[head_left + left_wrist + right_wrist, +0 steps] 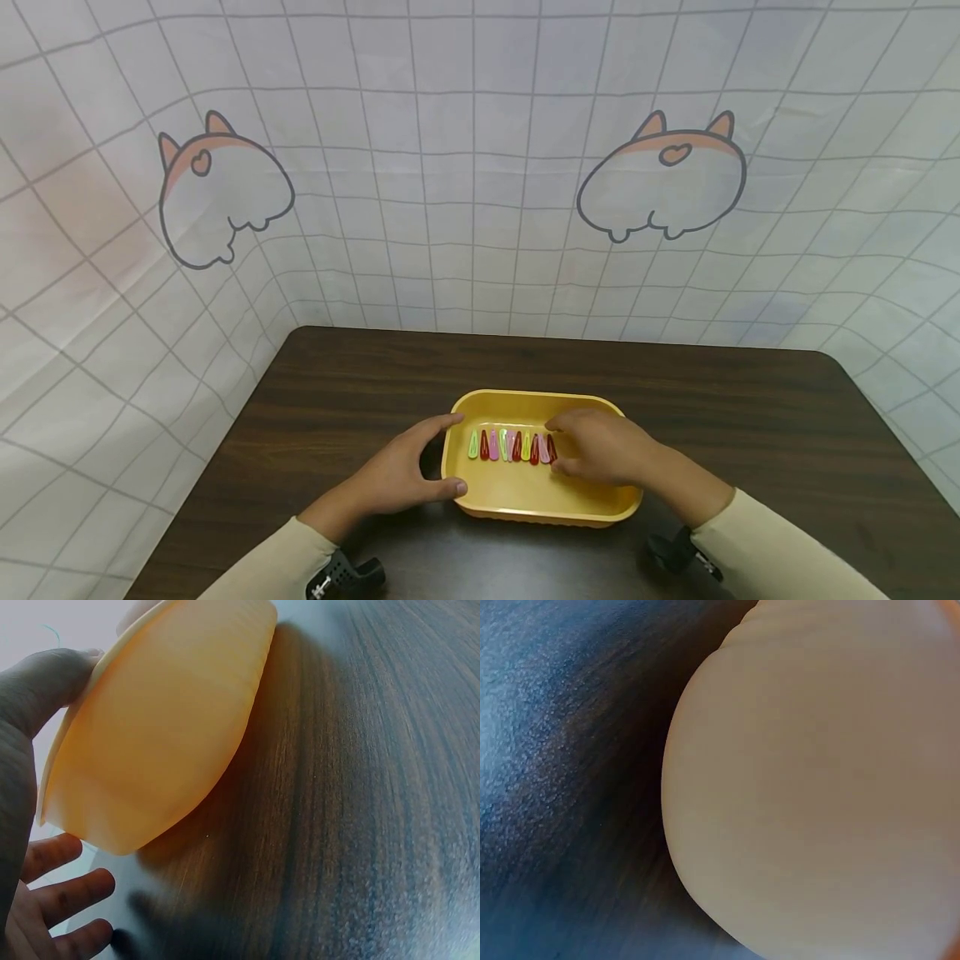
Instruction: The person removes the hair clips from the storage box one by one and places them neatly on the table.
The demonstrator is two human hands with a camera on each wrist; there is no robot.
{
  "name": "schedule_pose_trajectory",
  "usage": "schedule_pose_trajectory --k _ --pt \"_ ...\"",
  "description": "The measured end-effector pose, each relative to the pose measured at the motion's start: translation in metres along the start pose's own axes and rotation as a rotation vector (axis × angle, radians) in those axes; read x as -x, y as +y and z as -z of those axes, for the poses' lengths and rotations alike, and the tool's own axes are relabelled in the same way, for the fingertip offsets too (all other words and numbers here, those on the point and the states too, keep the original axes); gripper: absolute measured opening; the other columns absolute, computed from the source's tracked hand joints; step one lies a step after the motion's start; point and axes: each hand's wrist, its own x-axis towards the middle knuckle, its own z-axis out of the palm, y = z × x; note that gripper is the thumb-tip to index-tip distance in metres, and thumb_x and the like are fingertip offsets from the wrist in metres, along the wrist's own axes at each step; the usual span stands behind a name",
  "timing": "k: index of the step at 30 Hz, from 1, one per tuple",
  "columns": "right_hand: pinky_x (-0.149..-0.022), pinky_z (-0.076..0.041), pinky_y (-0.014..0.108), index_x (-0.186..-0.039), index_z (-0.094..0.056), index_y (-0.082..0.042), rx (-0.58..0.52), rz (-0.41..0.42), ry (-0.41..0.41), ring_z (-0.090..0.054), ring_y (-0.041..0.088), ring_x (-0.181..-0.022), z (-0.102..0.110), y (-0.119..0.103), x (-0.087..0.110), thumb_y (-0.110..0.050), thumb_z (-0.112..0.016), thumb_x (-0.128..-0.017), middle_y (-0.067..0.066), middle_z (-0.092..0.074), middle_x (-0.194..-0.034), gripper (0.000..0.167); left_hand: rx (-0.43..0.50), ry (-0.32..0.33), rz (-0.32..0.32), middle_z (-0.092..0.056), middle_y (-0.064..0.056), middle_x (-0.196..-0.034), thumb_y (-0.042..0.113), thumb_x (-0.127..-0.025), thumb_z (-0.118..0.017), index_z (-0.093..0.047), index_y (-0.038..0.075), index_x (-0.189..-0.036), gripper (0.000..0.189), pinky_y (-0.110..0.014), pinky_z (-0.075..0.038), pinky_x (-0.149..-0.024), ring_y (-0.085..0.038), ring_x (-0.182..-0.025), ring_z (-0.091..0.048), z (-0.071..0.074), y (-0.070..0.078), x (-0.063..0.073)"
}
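A row of snap hair clips (517, 446) in red, pink, yellow and green lies side by side in a yellow plastic tray (517, 496). My left hand (397, 471) is at the tray's left end, thumb and index finger spread along the rim. In the left wrist view its thumb overlaps the rim, and the other fingers extend below the tray's end. My right hand (607, 446) reaches over the right side into the tray. Its thumb and index fingertips are apart, close to either end of the last red hair clip (552, 448). The right wrist view shows only the tray's outer wall (810, 787).
The tray stands on a dark wood-grain table (375, 375). A white gridded cloth (450, 183) with cartoon drawings hangs behind and beside the table. Black wrist devices (345, 577) are worn below both pale sleeves (772, 550).
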Motion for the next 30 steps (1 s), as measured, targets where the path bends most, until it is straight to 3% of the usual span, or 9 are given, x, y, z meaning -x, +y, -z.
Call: schedule_pose_trajectory --k 17,24,30 --pt "-0.104 -0.046 0.046 -0.122 -0.071 -0.007 0.049 0.009 0.013 -0.063 0.029 -0.117 -0.007 0.002 -0.007 -0.031 -0.084 -0.084 0.007 -0.07 -0.12 0.048 0.017 -0.003 0.013 -0.045 -0.003 -0.155 0.059 -0.079 -0.083 -0.041 0.028 -0.157 0.094 -0.061 -0.033 -0.112 -0.029 -0.142 -0.041 0.001 0.002 0.002" --pt "-0.102 -0.047 0.045 -0.119 -0.072 -0.008 0.049 -0.038 0.0 -0.063 0.026 -0.113 -0.01 0.0 -0.009 -0.034 -0.085 -0.082 0.005 -0.07 -0.117 0.047 0.021 -0.008 0.011 -0.045 -0.003 -0.155 0.059 -0.079 -0.083 -0.04 0.029 -0.157 0.094 -0.061 -0.033 -0.111 -0.029 -0.142 -0.041 0.001 0.001 0.003" --pt "-0.1 -0.048 0.043 -0.116 -0.074 -0.01 0.076 -0.009 0.012 -0.064 0.025 -0.11 -0.012 0.0 -0.009 -0.035 -0.085 -0.082 0.003 -0.071 -0.114 0.044 0.022 -0.009 0.003 -0.045 -0.003 -0.155 0.06 -0.079 -0.082 -0.04 0.029 -0.157 0.094 -0.061 -0.033 -0.111 -0.029 -0.142 -0.042 0.002 0.0 0.004"
